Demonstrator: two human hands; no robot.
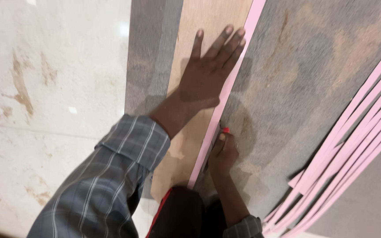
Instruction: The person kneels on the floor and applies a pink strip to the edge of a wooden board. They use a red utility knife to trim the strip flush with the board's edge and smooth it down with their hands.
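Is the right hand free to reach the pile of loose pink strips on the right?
Probably not at once: the right hand grips a cutting tool against the pink strip. Bare grey board lies between it and the loose strips.

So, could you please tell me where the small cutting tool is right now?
The cutting tool is low centre, gripped in the right hand, against the pink strip edging the wooden board.

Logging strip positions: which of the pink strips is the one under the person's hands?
The lone pink strip along the wooden board's edge, between the left hand and right hand; the other strips lie piled, untouched.

Loose pink strips crowding right side
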